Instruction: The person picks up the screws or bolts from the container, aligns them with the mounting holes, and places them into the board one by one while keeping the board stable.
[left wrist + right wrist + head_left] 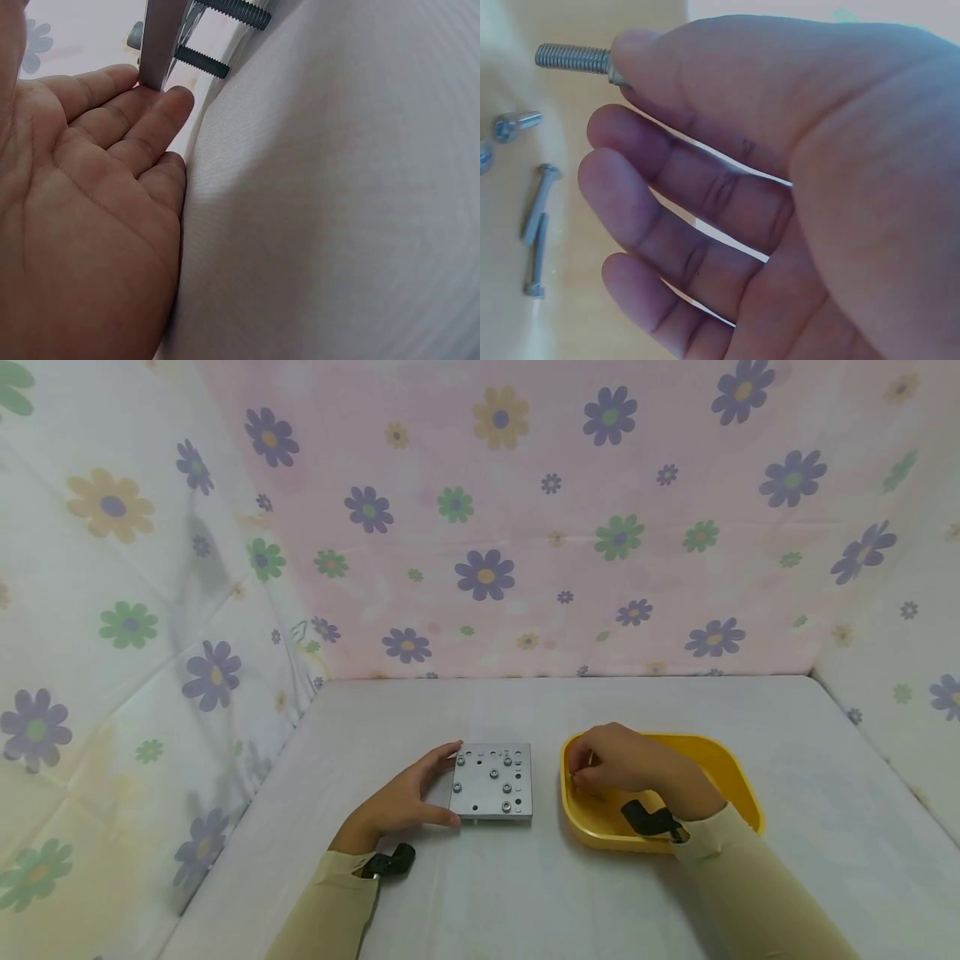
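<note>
A square silver metal plate (480,795) with holes and several socket-head bolts (494,773) stands left of a yellow tray. My left hand (393,802) holds it at the left side, thumb at the near corner and fingers at the far one. In the left wrist view, threaded bolt shanks (202,61) jut from the plate's underside and hold it off the table. My right hand (630,762) is over the left part of the tray. Between thumb and forefinger it pinches a bolt (574,58), threaded end outward, its head hidden by the fingertips.
The yellow tray (738,781) sits on the white-covered table (480,893). Inside it lie loose bolts, among them a short one (514,126) and two long thin ones (538,202). Flowered cloth (420,468) closes off the back and both sides.
</note>
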`<state>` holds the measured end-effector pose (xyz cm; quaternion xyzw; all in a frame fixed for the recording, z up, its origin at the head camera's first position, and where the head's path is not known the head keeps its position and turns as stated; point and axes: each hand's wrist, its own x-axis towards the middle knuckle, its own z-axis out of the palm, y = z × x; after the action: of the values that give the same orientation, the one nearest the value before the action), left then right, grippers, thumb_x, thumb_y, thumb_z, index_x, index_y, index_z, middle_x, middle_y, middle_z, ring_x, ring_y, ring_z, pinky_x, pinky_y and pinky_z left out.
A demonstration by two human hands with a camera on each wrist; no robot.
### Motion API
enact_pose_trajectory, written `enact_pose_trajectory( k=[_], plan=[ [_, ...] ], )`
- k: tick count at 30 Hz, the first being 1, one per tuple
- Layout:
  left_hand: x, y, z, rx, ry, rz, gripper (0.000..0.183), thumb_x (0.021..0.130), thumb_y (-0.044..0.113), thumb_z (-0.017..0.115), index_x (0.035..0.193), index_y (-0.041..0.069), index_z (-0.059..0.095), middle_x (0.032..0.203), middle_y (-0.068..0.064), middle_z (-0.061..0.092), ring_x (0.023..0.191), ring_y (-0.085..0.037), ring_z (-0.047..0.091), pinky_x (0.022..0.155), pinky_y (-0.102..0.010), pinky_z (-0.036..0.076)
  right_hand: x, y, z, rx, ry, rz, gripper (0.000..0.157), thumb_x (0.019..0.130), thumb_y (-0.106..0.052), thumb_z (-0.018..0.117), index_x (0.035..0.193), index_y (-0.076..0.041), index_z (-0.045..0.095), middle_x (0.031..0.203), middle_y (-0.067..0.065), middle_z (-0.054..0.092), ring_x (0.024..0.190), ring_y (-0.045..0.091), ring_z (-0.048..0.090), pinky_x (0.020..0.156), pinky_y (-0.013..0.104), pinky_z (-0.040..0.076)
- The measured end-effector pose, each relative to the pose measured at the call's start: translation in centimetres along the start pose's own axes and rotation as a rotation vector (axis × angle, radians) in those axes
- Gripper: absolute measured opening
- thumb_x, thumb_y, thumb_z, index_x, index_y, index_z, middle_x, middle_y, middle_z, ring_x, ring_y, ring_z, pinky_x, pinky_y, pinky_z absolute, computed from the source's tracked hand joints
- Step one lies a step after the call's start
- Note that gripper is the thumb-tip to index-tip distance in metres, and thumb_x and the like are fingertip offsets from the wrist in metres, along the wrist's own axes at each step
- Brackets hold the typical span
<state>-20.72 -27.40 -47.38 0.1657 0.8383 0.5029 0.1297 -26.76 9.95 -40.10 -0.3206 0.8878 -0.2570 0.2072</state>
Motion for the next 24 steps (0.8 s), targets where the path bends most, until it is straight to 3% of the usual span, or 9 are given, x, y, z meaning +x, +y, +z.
enact_pose_trajectory(
  k=[11,19,24],
  plan=[
    [0.0,0.0,0.0,0.020,0.002,-0.016,0.118,0.069,0.026,0.098,0.164,0.029,0.026,0.164,0.006,0.039,0.157,-0.019,0.027,0.129,-0.055,0.008,-0.3,-0.8,-0.9,0.002,0.069,0.013,0.003,0.096,-0.021,0.074,0.098,-0.019,0.075,0.093,-0.009,0.070,0.086,0.016,0.061,0.081,0.033,0.053],
    [-0.1,-0.1,-0.1,-0.001,-0.002,-0.010,0.120,0.070,0.022,0.097,0.165,0.024,0.024,0.165,0.001,0.038,0.157,-0.023,0.029,0.128,-0.057,0.009,-0.1,-2.2,-0.9,-0.005,0.091,0.040,0.004,0.098,-0.020,0.072,0.095,-0.021,0.074,0.094,-0.008,0.070,0.088,0.015,0.060,0.082,0.035,0.052],
    [0.2,-0.2,-0.1,0.004,-0.013,-0.008,0.120,0.070,0.024,0.097,0.165,0.026,0.024,0.165,0.003,0.038,0.157,-0.022,0.029,0.128,-0.056,0.008,-0.3,-2.3,-0.6,-0.035,0.099,0.048,0.006,0.098,-0.020,0.072,0.094,-0.023,0.074,0.092,-0.010,0.069,0.088,0.014,0.060,0.084,0.035,0.052]
  ],
)
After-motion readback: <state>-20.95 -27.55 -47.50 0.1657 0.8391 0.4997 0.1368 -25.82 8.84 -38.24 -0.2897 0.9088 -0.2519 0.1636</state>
